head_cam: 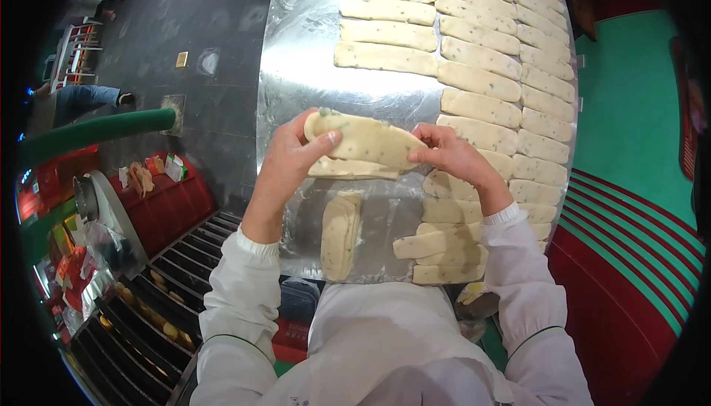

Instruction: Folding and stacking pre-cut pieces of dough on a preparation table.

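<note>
Both my hands hold one strip of pale dough with green flecks [369, 142] above a metal tabletop [311, 89]. My left hand [289, 162] grips its left end, the thumb lying on top. At the right end, my right hand [455, 156] pinches the dough between thumb and fingers. Just below the held strip, another dough strip [350, 169] lies on the table. Nearer my body is a stack of dough strips [341, 236], lengthwise towards me. Rows of flat dough strips [480, 78] cover the table's right side, and some overlapping strips [444, 242] lie near my right forearm.
A black slatted metal rack [166, 295] stands at lower left, with yellowish pieces beneath its bars. A green pole [105, 128] juts in above a red surface [166, 200] holding small packets. Other people are in the far upper left. A red and green surface [633, 145] borders the table's right.
</note>
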`<act>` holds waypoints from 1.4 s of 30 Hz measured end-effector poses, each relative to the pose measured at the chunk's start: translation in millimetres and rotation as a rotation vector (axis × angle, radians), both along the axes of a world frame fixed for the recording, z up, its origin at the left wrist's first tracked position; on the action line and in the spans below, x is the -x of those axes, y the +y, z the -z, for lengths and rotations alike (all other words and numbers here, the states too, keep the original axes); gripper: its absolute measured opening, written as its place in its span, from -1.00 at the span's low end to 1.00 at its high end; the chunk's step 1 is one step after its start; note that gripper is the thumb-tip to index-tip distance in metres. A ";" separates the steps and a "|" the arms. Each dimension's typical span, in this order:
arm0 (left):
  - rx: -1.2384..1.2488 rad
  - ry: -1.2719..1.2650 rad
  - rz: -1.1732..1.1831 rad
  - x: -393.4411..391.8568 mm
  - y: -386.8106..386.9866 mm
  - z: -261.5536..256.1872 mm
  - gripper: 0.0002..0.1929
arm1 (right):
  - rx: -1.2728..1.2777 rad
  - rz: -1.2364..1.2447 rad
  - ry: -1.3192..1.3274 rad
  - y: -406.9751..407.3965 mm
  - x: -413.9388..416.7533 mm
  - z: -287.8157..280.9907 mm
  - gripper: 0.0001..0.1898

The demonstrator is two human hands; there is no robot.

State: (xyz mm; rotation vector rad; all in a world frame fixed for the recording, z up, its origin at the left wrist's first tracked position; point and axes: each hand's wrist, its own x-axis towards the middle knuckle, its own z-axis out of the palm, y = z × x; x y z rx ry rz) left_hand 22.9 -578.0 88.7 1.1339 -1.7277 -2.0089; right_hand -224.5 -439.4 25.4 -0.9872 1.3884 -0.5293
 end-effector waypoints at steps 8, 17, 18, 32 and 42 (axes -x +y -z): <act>0.029 -0.294 -0.152 54.3 -53.9 91.8 -0.77 | 0.055 0.628 0.125 -47.4 22.3 38.0 -0.82; 0.633 -0.578 -0.177 63.9 -64.4 112.2 -0.66 | 0.012 0.590 0.399 -62.0 26.4 39.6 -0.77; 0.633 -0.576 -0.178 62.6 -63.8 115.8 -0.66 | 0.217 0.515 0.703 -56.3 25.9 49.1 -0.76; 0.562 -0.570 -0.057 -67.6 -4.1 87.7 -0.69 | 0.521 0.065 0.687 11.1 -70.0 17.6 -0.58; 0.249 -0.412 -0.122 -86.7 30.5 90.2 -0.59 | 0.376 -0.066 0.627 41.3 -124.6 12.1 -0.23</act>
